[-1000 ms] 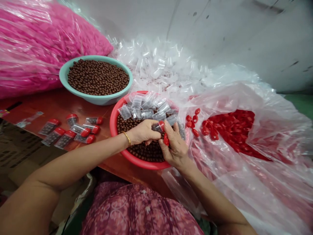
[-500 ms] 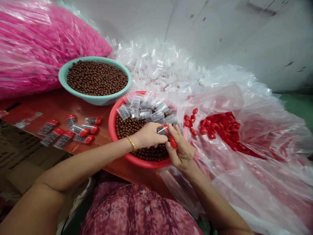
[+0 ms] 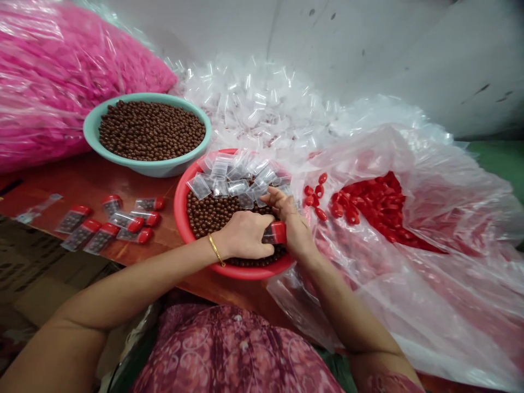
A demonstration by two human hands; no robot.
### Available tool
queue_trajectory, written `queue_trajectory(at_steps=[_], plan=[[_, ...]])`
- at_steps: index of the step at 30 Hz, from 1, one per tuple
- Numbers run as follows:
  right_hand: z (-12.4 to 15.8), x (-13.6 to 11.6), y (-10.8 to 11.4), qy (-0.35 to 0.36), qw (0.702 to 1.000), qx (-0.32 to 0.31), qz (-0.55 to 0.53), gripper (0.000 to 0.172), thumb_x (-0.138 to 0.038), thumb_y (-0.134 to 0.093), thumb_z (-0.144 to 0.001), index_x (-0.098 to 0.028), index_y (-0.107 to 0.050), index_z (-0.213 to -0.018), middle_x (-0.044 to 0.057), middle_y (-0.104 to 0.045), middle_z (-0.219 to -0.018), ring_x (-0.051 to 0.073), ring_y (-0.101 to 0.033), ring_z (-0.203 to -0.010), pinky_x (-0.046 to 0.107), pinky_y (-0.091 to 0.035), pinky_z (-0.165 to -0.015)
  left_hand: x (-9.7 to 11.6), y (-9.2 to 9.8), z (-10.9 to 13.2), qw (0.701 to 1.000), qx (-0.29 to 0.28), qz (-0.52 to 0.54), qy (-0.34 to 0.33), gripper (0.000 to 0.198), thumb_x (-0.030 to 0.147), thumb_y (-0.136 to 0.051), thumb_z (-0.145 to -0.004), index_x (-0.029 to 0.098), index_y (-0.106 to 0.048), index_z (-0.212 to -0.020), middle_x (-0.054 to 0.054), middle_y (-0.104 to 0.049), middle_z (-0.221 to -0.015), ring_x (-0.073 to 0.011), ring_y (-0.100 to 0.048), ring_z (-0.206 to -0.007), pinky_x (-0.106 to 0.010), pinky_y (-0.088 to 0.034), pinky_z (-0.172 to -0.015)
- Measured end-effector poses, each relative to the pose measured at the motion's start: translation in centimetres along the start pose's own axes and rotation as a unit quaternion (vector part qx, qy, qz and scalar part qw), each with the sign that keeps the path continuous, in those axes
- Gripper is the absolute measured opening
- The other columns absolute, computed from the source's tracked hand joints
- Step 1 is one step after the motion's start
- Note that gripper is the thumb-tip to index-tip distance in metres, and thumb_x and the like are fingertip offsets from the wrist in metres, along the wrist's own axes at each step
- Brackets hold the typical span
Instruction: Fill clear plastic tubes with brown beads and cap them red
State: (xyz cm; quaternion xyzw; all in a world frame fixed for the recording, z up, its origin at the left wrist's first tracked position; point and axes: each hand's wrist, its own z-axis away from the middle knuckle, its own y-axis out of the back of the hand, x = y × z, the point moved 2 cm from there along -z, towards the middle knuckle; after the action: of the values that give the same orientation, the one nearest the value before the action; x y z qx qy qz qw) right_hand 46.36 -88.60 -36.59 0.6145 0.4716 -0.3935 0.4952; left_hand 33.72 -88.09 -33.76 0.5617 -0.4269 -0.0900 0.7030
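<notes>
My left hand [image 3: 245,234] is closed around a small clear container [image 3: 275,233] with a red cap, holding it on its side with dark contents. My right hand [image 3: 298,232] has its palm against the capped end, its fingers stretched towards the clear pieces. Both hands are over a red basin [image 3: 178,210] of glossy brown balls [image 3: 208,215]. Open clear containers [image 3: 221,166] lie heaped on the balls at the basin's far side. To the left, several filled, red-capped containers [image 3: 100,238] lie on the table.
A light-green basin [image 3: 90,128] of brown balls stands at back left, beside a bag of pink pieces [image 3: 82,71]. A heap of clear containers [image 3: 254,103] lies along the wall. On the right, an open plastic bag [image 3: 434,191] shows red caps [image 3: 376,204]; loose ones lie near its mouth.
The red cap that stuck out between my right fingers no longer shows there. My right palm has come against the container's capped end, and its fingers have straightened. The view has shifted slightly.
</notes>
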Motion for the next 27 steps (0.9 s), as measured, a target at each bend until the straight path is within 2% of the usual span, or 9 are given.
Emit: queue_trajectory(at_steps=[5, 10, 14, 16, 18, 21, 23, 25, 27], plan=[[0.5, -1.1, 0.3, 0.097, 0.977, -0.086, 0.171, 0.057, -0.047, -0.016, -0.098, -0.02, -0.025, -0.147, 0.009, -0.046, -0.14, 0.017, -0.042, -0.13, 0.04, -0.035, -0.109, 0.0, -0.3, 0.3, 0.999, -0.028, -0.021, -0.03, 0.031, 0.036, -0.053, -0.071, 0.014, -0.062, -0.091, -0.012, -0.069, -0.085, -0.0277, -0.065, -0.077, -0.036, -0.049, -0.071], [0.7, -2.3, -0.4, 0.126, 0.963, -0.123, 0.203, 0.059, -0.048, -0.013, -0.097, -0.02, -0.024, -0.148, 0.009, -0.041, -0.145, 0.017, -0.039, -0.132, 0.04, -0.032, -0.111, -0.3, -0.4, 0.2, 0.998, -0.004, -0.035, -0.053, 0.027, 0.033, -0.054, -0.072, 0.014, -0.062, -0.089, -0.012, -0.068, -0.081, -0.0266, -0.064, -0.076, -0.034, -0.048, -0.072], [0.2, -3.6, -0.3, 0.139, 0.981, -0.043, 0.127, 0.069, -0.051, 0.002, -0.095, -0.02, -0.036, -0.142, 0.008, -0.056, -0.127, 0.017, -0.054, -0.114, 0.038, -0.044, -0.099, 0.0, 1.0, 1.0, 0.996, 0.074, -0.014, -0.043, 0.02, 0.034, -0.054, -0.071, 0.017, -0.059, -0.08, -0.006, -0.066, -0.073, -0.02, -0.061, -0.068, -0.028, -0.044, -0.065], [-0.2, -3.8, 1.2, 0.133, 0.985, 0.015, 0.11, 0.075, -0.051, 0.005, -0.094, -0.019, -0.052, -0.13, 0.008, -0.063, -0.112, 0.017, -0.059, -0.102, 0.036, -0.049, -0.09, -0.4, 2.4, 2.6, 0.993, 0.12, -0.008, -0.005, 0.014, 0.032, -0.053, -0.071, 0.019, -0.057, -0.075, -0.002, -0.064, -0.069, -0.016, -0.058, -0.063, -0.026, -0.041, -0.063], [-0.5, -3.2, 3.8, 0.111, 0.98, 0.061, 0.153, 0.064, -0.052, -0.012, -0.096, -0.019, -0.064, -0.113, 0.007, -0.067, -0.099, 0.017, -0.062, -0.092, 0.034, -0.05, -0.082, -1.8, 4.2, 5.3, 0.983, 0.17, -0.009, 0.068, 0.012, 0.032, -0.052, -0.072, 0.02, -0.056, -0.074, 0.0, -0.063, -0.068, -0.0138, -0.057, -0.062, -0.024, -0.04, -0.064], [-0.8, -1.2, 8.1, 0.063, 0.935, 0.1, 0.336, 0.035, -0.043, -0.047, -0.087, -0.017, -0.068, -0.098, 0.008, -0.068, -0.092, 0.021, -0.063, -0.083, 0.037, -0.049, -0.078, -6.1, 6.4, 10.6, 0.931, 0.225, -0.065, 0.279, 0.018, 0.04, -0.052, -0.073, 0.024, -0.056, -0.08, 0.003, -0.063, -0.067, -0.0158, -0.057, -0.063, -0.025, -0.039, -0.062], [-0.9, 0.6, 10.1, 0.028, 0.873, 0.083, 0.48, 0.031, -0.036, -0.052, -0.081, -0.014, -0.068, -0.097, 0.012, -0.068, -0.091, 0.025, -0.061, -0.084, 0.041, -0.048, -0.078, -9.5, 7.0, 14.0, 0.875, 0.194, -0.149, 0.418, 0.022, 0.048, -0.051, -0.073, 0.026, -0.051, -0.075, 0.004, -0.054, -0.054, -0.0191, -0.053, -0.057, -0.026, -0.034, -0.054], [-1.0, 2.2, 10.9, 0.009, 0.813, 0.056, 0.58, 0.031, -0.032, -0.05, -0.082, -0.012, -0.068, -0.096, 0.015, -0.067, -0.092, 0.029, -0.06, -0.087, 0.044, -0.047, -0.077, -12.1, 6.9, 16.3, 0.855, 0.14, -0.216, 0.45, 0.025, 0.048, -0.046, -0.077, 0.025, -0.043, -0.068, 0.003, -0.05, -0.051, -0.0209, -0.051, -0.056, -0.027, -0.031, -0.052], [-1.1, 3.4, 10.9, 0.008, 0.776, 0.058, 0.628, 0.029, -0.03, -0.047, -0.083, -0.011, -0.068, -0.092, 0.017, -0.066, -0.093, 0.03, -0.058, -0.088, 0.044, -0.046, -0.075, -13.2, 6.5, 17.4, 0.875, 0.113, -0.255, 0.395, 0.019, 0.041, -0.042, -0.08, 0.025, -0.043, -0.07, 0.001, -0.058, -0.063, -0.022, -0.056, -0.067, -0.028, -0.038, -0.057]])
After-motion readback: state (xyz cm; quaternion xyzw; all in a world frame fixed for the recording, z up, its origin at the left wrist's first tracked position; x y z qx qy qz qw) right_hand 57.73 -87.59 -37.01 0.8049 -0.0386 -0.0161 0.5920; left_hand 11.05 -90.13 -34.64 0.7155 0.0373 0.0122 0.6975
